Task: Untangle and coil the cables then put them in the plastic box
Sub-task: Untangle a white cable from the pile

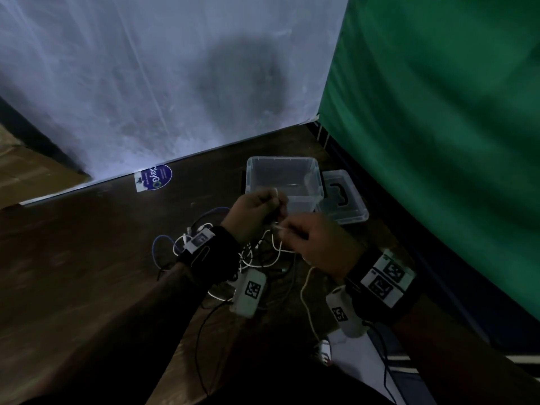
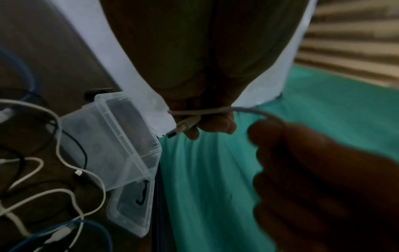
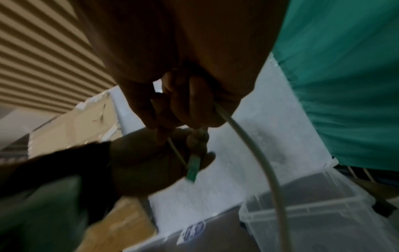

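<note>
Dim wooden surface (image 1: 87,258) under a cable tangle (image 1: 257,252); left hand (image 1: 254,209) clamps the USB plug (image 2: 183,127), right hand (image 1: 318,241) pinches its white cable (image 3: 254,153). Light, limp, likely slippery: best gripped near the plug.

Both hands are up above the table, close together, with a thin white cable (image 1: 276,226) stretched across the small gap between them, so nothing can slip through there. Right under the hands lies a messy pile of cables (image 1: 257,255) on the brown table (image 1: 87,258), and it blocks the way down. Just past the hands sits the clear plastic box (image 1: 285,182) with its top open, so a hand can go in from above. Its lid (image 1: 346,200) lies flat beside the box, past the right hand. A green cloth wall (image 1: 438,127) stands close on the right. Left of the left hand (image 1: 254,211) the table is bare and wide.
</note>
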Motion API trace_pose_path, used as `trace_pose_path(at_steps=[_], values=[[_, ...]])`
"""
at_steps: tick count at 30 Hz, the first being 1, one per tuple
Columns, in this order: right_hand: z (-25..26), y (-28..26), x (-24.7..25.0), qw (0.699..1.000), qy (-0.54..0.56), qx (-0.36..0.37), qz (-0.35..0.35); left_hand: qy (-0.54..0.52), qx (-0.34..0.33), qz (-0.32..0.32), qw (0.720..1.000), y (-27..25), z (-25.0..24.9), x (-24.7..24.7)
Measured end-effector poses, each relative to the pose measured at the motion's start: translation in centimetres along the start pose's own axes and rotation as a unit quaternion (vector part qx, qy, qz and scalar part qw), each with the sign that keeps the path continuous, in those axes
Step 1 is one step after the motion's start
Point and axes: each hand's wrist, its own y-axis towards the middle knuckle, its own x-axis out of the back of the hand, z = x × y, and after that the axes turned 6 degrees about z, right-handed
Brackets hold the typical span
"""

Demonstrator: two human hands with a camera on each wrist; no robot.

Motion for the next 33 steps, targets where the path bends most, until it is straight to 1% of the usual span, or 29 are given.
trace_pose_path(at_steps=[2,3,4,5,6,8,10,12,13,14,15,17,19,21,23,24,25,26,27,28,29,30,33], values=[[0.0,-0.1,1.5,0.996,-0.018,0.033,-0.077,0.010,0.030,0.033,0.999,-0.5,-0.3,-1.2],[-0.2,-0.1,2.1,0.993,-0.028,0.044,-0.109,0.005,0.051,0.030,0.998,-0.8,-0.5,-1.6],[-0.4,0.0,2.8,0.991,-0.019,0.036,-0.128,0.000,0.072,0.018,0.997,-1.1,-0.6,-1.9],[-0.5,0.1,3.3,0.991,0.013,0.014,-0.135,-0.005,0.087,0.015,0.996,-1.2,-0.6,-2.1],[-0.8,0.2,3.8,0.989,0.052,-0.009,-0.137,-0.033,0.093,0.032,0.995,-1.3,-0.8,-2.3],[-1.6,0.6,4.1,0.982,0.097,-0.038,-0.158,-0.101,0.095,0.096,0.986,-1.3,-1.2,-2.5],[-2.8,0.9,3.8,0.977,0.097,-0.054,-0.183,-0.125,0.107,0.143,0.976,-1.3,-1.6,-2.4],[-4.0,1.1,2.7,0.976,0.103,-0.080,-0.172,-0.184,0.098,0.182,0.961,-1.3,-2.0,-2.1],[-4.6,1.1,1.8,0.974,0.135,-0.092,-0.157,-0.221,0.093,0.182,0.954,-1.2,-2.0,-2.0],[-5.0,1.1,0.7,0.971,0.170,-0.096,-0.141,-0.258,0.090,0.169,0.947,-1.1,-1.9,-1.9],[-5.1,0.9,-0.4,0.971,0.179,-0.092,-0.130,-0.292,0.087,0.147,0.941,-0.9,-1.7,-1.7],[-5.0,0.6,-2.4,0.981,0.138,-0.079,-0.115,-0.358,0.080,0.098,0.925,-0.4,-0.9,-1.3],[-4.6,0.3,-3.9,0.987,0.114,-0.081,-0.076,-0.389,0.064,0.047,0.918,0.1,0.0,-0.6],[-4.1,-0.3,-4.7,0.992,0.085,-0.083,-0.036,-0.376,0.048,-0.002,0.925,0.5,0.7,0.1],[-3.3,-0.9,-4.6,0.997,0.041,-0.053,-0.024,-0.326,0.031,-0.031,0.944,0.7,1.0,0.4],[-2.8,-1.2,-4.1,0.999,0.028,-0.039,-0.023,-0.275,0.026,-0.044,0.960,0.7,1.3,0.5],[-2.2,-1.4,-3.6,0.999,0.023,-0.030,-0.026,-0.200,0.023,-0.052,0.978,0.7,1.6,0.6],[-1.7,-1.4,-2.9,0.999,0.025,-0.028,-0.031,-0.113,0.023,-0.054,0.992,0.5,1.9,0.6],[-1.3,-1.4,-2.1,0.998,0.031,-0.030,-0.040,-0.037,0.027,-0.043,0.998,0.3,2.3,0.6],[-1.0,-1.4,-1.4,0.997,0.033,-0.033,-0.054,0.015,0.033,-0.017,0.999,0.0,2.4,0.5],[-0.9,-1.3,-0.7,0.996,0.028,-0.035,-0.071,0.040,0.045,0.012,0.998,-0.3,2.5,0.2],[-0.9,-1.1,-0.1,0.995,0.018,-0.036,-0.089,0.040,0.057,0.035,0.997,-0.6,2.3,-0.2],[-1.7,-0.6,1.4,0.989,-0.041,-0.014,-0.140,-0.056,0.086,0.046,0.994,-1.3,1.6,-1.6]])
